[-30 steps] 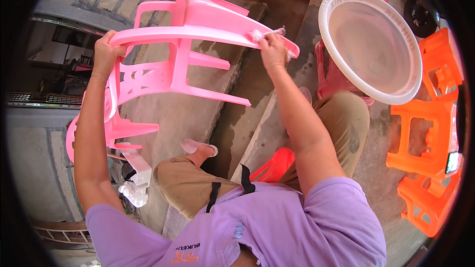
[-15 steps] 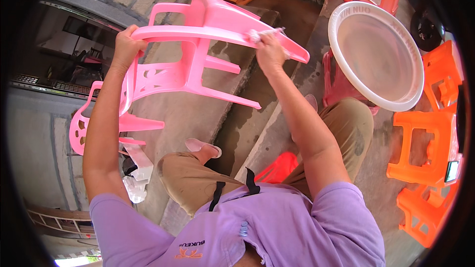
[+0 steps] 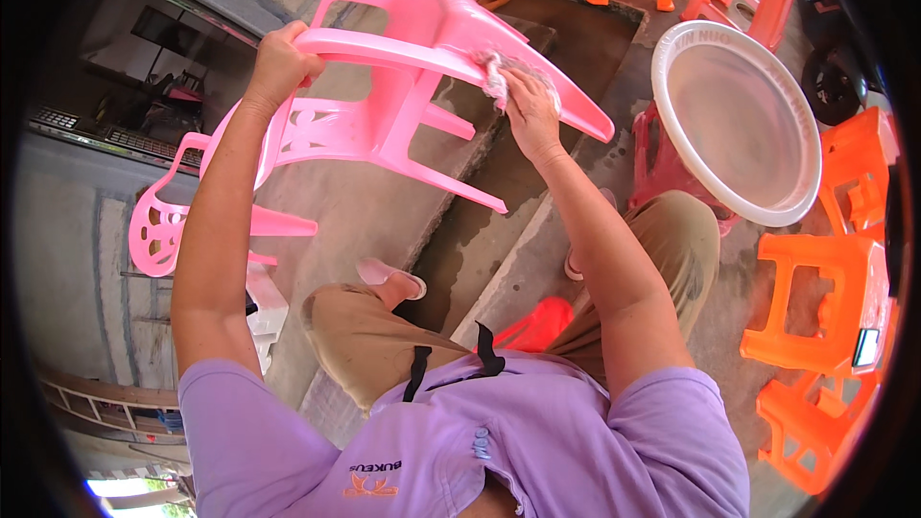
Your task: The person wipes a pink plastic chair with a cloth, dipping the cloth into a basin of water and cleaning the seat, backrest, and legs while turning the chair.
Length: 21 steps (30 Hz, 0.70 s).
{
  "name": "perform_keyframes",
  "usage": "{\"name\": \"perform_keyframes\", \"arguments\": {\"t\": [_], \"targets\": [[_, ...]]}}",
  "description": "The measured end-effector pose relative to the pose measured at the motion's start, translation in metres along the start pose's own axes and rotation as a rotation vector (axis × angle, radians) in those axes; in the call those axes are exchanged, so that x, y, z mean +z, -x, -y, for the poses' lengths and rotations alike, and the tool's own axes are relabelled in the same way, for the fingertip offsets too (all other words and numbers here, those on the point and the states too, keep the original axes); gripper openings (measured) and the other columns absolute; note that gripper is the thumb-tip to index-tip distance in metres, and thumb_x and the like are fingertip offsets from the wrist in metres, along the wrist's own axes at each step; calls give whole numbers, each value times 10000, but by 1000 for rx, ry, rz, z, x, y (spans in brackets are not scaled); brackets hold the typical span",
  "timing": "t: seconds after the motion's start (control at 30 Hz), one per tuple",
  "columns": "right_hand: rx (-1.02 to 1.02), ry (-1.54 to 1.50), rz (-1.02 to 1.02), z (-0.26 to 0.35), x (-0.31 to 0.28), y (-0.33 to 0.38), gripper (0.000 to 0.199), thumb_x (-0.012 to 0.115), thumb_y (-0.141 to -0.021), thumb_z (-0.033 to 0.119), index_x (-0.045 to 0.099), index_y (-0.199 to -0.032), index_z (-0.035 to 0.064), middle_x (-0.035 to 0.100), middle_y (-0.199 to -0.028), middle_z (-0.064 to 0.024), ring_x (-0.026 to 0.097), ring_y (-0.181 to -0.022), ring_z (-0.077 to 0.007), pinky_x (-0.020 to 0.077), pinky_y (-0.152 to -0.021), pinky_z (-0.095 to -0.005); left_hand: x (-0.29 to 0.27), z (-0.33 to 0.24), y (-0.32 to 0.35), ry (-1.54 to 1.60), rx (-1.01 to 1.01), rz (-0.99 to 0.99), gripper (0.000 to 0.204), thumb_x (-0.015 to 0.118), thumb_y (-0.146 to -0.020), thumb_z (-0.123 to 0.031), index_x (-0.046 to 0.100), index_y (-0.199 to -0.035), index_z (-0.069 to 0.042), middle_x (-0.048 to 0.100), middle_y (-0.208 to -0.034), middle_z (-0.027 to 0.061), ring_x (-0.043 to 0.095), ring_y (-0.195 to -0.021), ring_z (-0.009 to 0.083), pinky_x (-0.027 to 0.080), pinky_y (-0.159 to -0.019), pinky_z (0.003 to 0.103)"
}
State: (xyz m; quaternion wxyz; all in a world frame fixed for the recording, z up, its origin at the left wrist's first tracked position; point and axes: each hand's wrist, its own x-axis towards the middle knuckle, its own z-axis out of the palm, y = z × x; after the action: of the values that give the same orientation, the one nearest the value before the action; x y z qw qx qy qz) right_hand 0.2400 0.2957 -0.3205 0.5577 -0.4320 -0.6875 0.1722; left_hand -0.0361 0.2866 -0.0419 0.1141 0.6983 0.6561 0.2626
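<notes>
A pink plastic armchair [image 3: 376,139] is held up tilted in front of me, its legs pointing to the right. My left hand [image 3: 281,67] is closed around the end of one of its armrests. On the chair's right part, my right hand [image 3: 532,115] presses a wet-looking, whitish cloth [image 3: 495,82] against the pink plastic. The fingers of that hand lie over the cloth, which bunches out at their left side; part of it is hidden beneath them.
Another pink chair [image 3: 158,230] stands at the left. A wide whitish basin [image 3: 665,105] rests on a red stool [image 3: 657,158] at the right. Orange stools [image 3: 815,326] line the right side, with more at the back. Between my feet runs a sunken wet channel [image 3: 460,269] with concrete edges.
My right hand has shifted slightly with the cloth, its fingers now flatter over it. The left hand keeps its hold on the armrest. The whole view has turned a little.
</notes>
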Motion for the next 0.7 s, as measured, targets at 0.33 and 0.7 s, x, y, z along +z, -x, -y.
{"name": "perform_keyframes", "arguments": {"t": [0.33, 0.7], "targets": [[276, 317, -56, -28, -11, 36, 472, 637, -800, 151, 583, -1267, 109, 573, -1338, -95, 512, -1244, -301, 378, -1036, -455, 14, -29, 15, -25, -23, 13, 199, 627, -611, -44, 620, -799, 22, 581, -586, 76, 546, -461, 147, 449, -432, 296], [-152, 301, -111, 128, -46, -14, 516, 669, -762, 103, 548, -1262, 64, 626, -1199, -115, 575, -1145, -284, 441, -905, -408, 63, -69, 33, -386, 219, 5, 304, 734, -614, -253, 638, -789, -24, 693, -871, 203, 668, -859, 379, 525, -742, 437]]}}
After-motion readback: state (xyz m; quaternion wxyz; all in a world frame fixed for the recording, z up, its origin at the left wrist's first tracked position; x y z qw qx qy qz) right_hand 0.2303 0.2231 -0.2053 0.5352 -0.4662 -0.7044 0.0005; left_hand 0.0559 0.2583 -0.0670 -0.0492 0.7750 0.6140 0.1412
